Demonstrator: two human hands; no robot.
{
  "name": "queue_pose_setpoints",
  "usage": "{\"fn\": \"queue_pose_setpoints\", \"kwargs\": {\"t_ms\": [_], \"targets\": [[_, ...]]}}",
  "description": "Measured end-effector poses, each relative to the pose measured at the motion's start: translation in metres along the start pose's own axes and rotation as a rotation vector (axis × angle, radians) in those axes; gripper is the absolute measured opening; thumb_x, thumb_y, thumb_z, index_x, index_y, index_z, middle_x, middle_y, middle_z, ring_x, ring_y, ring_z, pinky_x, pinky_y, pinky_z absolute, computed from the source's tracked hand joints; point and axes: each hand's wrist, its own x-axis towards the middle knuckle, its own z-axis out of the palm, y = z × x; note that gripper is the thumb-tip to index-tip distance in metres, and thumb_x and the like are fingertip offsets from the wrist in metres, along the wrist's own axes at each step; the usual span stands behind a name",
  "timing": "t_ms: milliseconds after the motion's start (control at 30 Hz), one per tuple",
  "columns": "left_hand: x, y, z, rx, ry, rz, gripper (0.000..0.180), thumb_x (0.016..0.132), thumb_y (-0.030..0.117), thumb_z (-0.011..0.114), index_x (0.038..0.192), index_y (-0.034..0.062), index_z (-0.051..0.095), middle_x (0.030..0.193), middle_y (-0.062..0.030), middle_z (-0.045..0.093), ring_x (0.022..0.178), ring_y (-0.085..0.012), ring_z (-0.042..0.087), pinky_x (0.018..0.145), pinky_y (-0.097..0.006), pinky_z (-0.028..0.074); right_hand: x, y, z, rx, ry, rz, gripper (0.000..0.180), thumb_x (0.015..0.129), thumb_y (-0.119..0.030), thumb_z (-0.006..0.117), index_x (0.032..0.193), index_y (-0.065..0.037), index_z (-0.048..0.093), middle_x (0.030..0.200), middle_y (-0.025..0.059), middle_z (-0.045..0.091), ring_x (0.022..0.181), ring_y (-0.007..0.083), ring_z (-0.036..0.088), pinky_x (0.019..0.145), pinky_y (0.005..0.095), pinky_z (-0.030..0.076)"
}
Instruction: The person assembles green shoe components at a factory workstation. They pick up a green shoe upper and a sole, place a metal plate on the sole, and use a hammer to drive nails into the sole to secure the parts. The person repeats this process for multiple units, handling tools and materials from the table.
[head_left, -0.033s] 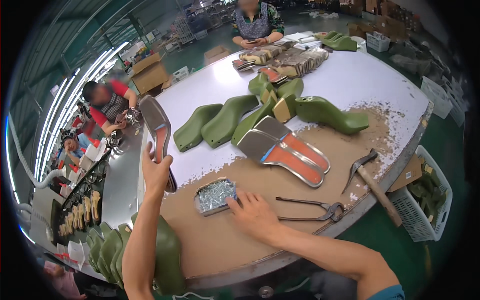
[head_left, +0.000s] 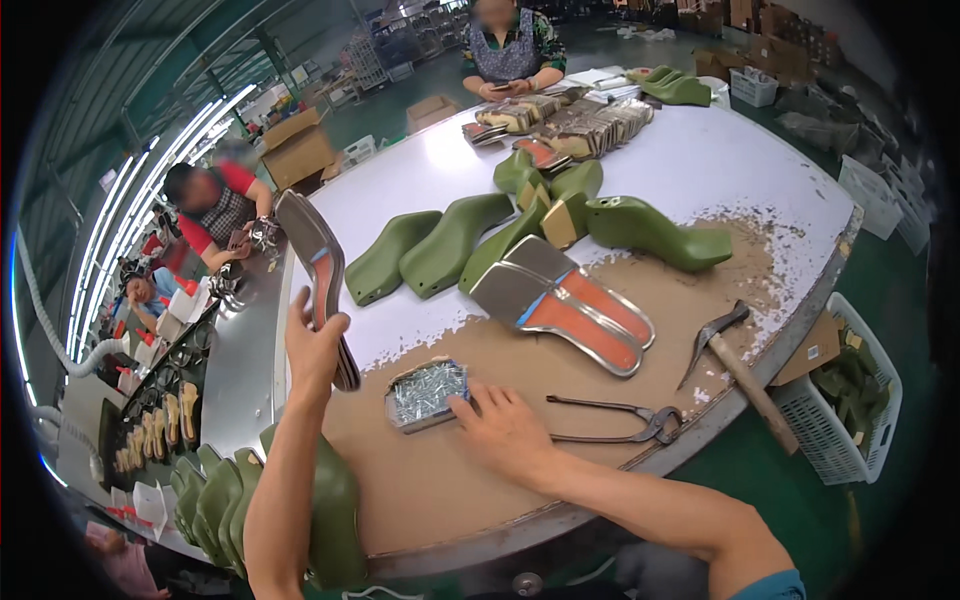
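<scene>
My left hand (head_left: 316,350) grips a small stack of shoe insoles (head_left: 318,250), held upright above the table's left side; they have dark foreparts, a blue strip and orange heel ends. Low on the table lies my right hand (head_left: 508,430), fingers extended and apart, thumb and fingertips at the right edge of a small box (head_left: 424,424) full of silvery nails (head_left: 430,386). Beyond it, two more insoles (head_left: 598,338) rest overlapping, orange side up, partly against a green shoe last. Pincers (head_left: 660,424) lie right of that hand, and a hammer (head_left: 752,392) hangs over the table's edge.
Green shoe lasts (head_left: 450,248) spread across the table, with more (head_left: 225,505) by my left forearm. Bundled insoles (head_left: 590,130) pile at the far end, near a person (head_left: 512,55). Another person (head_left: 215,205) works at left. A white crate (head_left: 865,465) stands at right.
</scene>
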Motion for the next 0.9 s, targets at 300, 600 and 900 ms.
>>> {"fn": "queue_pose_setpoints", "kwargs": {"t_ms": [300, 600, 900], "targets": [[-0.197, 0.038, -0.032, -0.456, -0.219, -0.287, 0.069, 0.081, 0.004, 0.069, 0.145, -0.0092, 0.047, 0.13, -0.0084, 0.061, 0.112, -0.0144, 0.059, 0.097, -0.027, 0.045, 0.016, 0.028, -0.048, -0.255, 0.229, 0.057, 0.057, 0.086, -0.027, 0.068, 0.139, -0.01, 0.053, 0.143, 0.0235, 0.049, 0.128, 0.0417, 0.049, 0.109, 0.0588, 0.035], [-0.266, -0.029, -0.052, -0.304, -0.002, -0.282, 0.079, 0.083, 0.003, 0.073, 0.148, -0.0161, 0.032, 0.151, -0.0297, 0.041, 0.143, -0.0339, 0.041, 0.119, -0.041, 0.033, -0.014, 0.146, -0.143, -0.132, -0.202, 0.33, 0.055, 0.084, -0.017, 0.07, 0.137, -0.021, 0.057, 0.121, 0.0199, 0.059, 0.112, 0.0421, 0.059, 0.097, 0.0549, 0.046], [-0.269, -0.021, -0.048, 0.148, -0.057, -0.103, 0.076, 0.081, 0.013, 0.075, 0.144, -0.0104, 0.041, 0.147, -0.0257, 0.045, 0.138, -0.0343, 0.045, 0.117, -0.042, 0.034, -0.045, 0.16, -0.18, -0.128, -0.237, 0.42, 0.046, 0.09, -0.031, 0.064, 0.134, -0.019, 0.06, 0.119, 0.0209, 0.061, 0.107, 0.0418, 0.063, 0.094, 0.0493, 0.051]]}}
